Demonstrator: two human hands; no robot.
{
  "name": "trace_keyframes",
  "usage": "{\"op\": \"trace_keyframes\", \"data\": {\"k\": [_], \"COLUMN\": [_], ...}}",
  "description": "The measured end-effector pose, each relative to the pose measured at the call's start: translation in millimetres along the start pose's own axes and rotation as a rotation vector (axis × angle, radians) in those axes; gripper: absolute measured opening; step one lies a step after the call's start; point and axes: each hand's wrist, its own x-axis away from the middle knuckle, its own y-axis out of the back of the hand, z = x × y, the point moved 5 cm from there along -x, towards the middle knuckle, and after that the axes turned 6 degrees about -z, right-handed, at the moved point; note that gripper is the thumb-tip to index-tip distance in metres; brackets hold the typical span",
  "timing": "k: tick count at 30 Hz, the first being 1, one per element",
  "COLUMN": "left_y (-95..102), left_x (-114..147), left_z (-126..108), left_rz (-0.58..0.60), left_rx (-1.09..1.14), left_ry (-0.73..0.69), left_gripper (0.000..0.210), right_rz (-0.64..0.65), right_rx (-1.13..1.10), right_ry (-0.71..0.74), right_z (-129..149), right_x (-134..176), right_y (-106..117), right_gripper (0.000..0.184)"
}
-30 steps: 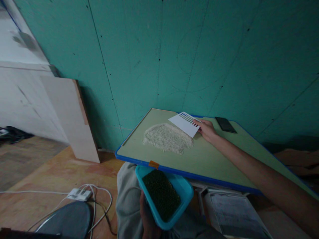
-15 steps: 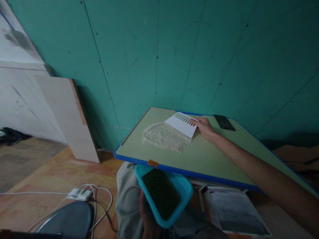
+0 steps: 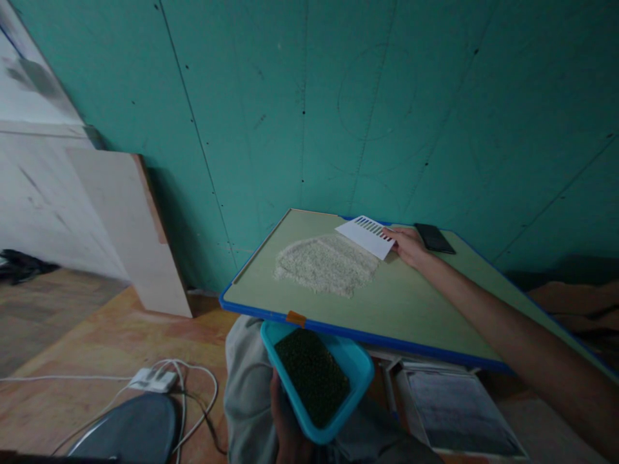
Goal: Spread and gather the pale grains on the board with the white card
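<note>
My right hand [image 3: 406, 245] grips the right end of a flat white slotted card [image 3: 370, 240], its fingers closed on the edge beside the slots. The card tilts over the upper right side of a spread pile of pale grains [image 3: 324, 265] on the light green board [image 3: 420, 309]. Below the board's front edge, my left hand [image 3: 287, 415] is wrapped round the left side of a blue plastic tub [image 3: 360, 367]. A dark green granular mass [image 3: 312, 374] lies inside the tub. The fingers under the tub are hidden.
A dark phone-like slab [image 3: 434, 238] lies at the board's back right. Orange tape [image 3: 296, 318] marks the blue front rim. On the floor at left are a white power strip [image 3: 152, 379] with cables and a grey stool seat [image 3: 128, 428]. A green wall [image 3: 271, 129] stands behind.
My right hand has moved the white card a little to the right and back, uncovering more of the pile's upper right. The tub and my left hand have stayed in place.
</note>
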Motion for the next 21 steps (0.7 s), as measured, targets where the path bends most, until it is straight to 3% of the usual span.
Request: {"op": "trace_keyframes", "data": {"k": [7, 11, 16, 21], "left_y": [-3.3, 2.9, 8.4, 4.7], "left_x": [2.9, 0.4, -0.4, -0.8], "left_z": [3.2, 2.2, -3.9, -3.2], "left_rz": [-0.105, 0.005, 0.227, 0.215], "left_rx": [0.087, 0.087, 0.037, 0.035], "left_ry": [0.014, 0.069, 0.080, 0.119], "left_gripper": [0.023, 0.025, 0.034, 0.033], "right_rz": [-0.008, 0.087, 0.202, 0.175], "right_rx": [-0.001, -0.005, 0.035, 0.053], "right_ry": [0.030, 0.087, 0.158, 0.155], "right_z": [-0.1, 2.0, 2.9, 0.3], "right_x": [6.6, 23.9, 41.3, 36.7], "right_y": [-4.5, -22.6, -40.1, -33.8], "right_gripper": [0.025, 0.016, 0.027, 0.030]}}
